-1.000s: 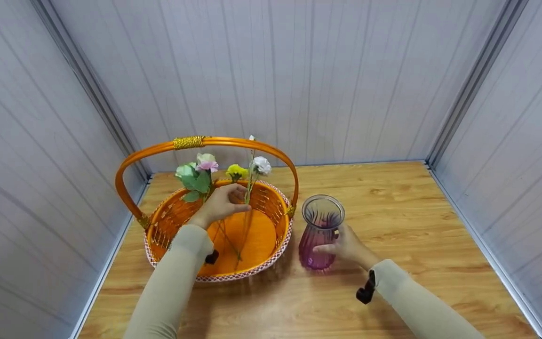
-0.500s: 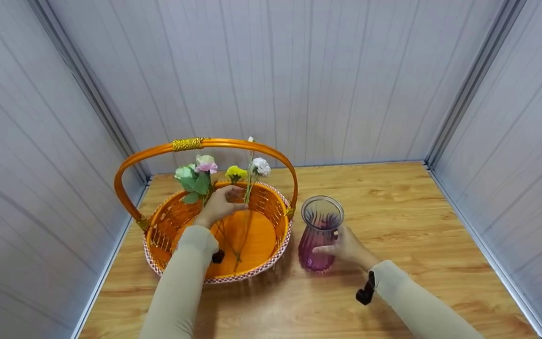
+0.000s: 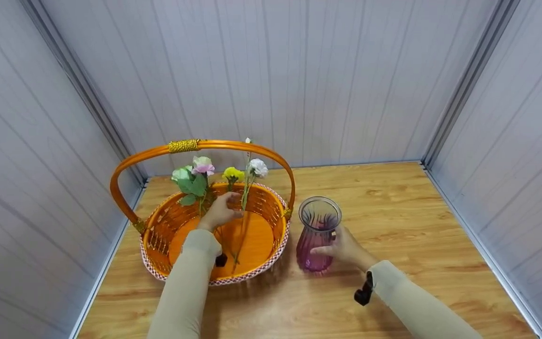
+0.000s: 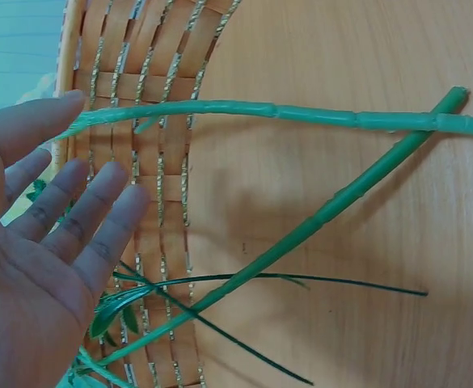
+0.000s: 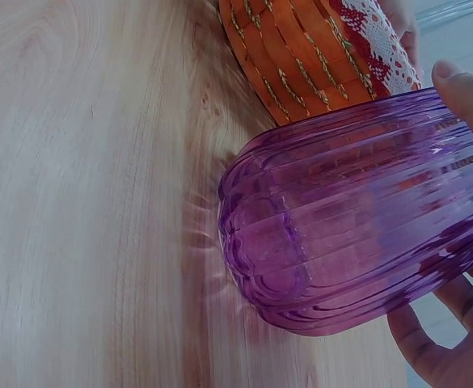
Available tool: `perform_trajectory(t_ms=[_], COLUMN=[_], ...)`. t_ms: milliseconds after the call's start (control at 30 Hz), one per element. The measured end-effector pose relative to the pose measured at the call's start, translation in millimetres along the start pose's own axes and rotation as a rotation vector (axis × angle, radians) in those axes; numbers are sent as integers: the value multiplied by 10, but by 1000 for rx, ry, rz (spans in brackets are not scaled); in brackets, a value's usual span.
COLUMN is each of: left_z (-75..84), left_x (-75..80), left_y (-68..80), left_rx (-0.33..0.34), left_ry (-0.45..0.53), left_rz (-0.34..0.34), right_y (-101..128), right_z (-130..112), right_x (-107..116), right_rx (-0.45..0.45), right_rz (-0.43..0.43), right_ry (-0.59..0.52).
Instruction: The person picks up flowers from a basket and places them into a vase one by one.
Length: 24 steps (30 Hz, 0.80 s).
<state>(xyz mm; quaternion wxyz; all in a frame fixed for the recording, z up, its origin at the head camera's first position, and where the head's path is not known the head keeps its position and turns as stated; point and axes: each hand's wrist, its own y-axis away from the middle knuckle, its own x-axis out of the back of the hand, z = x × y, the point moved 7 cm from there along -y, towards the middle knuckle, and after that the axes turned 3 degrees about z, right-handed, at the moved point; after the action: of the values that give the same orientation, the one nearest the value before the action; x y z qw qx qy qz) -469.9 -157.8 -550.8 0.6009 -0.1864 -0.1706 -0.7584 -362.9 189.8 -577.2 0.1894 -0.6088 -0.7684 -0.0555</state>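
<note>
Two hands work on a wooden table (image 3: 393, 197): our right hand (image 3: 344, 247) curls around a purple glass vase (image 3: 317, 233), which stands upright just right of an orange basket (image 3: 158, 230). Our left hand (image 3: 219, 212) reaches into the basket with fingers (image 4: 90, 202) spread and straight, beside the green stems (image 4: 301, 113) of flowers (image 3: 200, 170) leaning against its far wall.

Beige long sleeves (image 3: 184, 287), blk wrist cams (image 3: 362, 293).
</note>
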Motion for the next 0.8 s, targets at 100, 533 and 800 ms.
perform_trajectory(t_ms=[100,533,800], left_z=[-44,-168,-172], left_x=[-29,-186,-206], left_y=[-2,1,-25], left_rx=[15,80,77], left_ry=[19,147,259], left_rz=[-8,-40,-35], right_y=[-7,-3,4], right_z=[-6,15,13], right_x=[-1,-6,-19], right_rx=[13,7,-5], right_rz=[3,20,-1], right_ry=[8,-10,-49])
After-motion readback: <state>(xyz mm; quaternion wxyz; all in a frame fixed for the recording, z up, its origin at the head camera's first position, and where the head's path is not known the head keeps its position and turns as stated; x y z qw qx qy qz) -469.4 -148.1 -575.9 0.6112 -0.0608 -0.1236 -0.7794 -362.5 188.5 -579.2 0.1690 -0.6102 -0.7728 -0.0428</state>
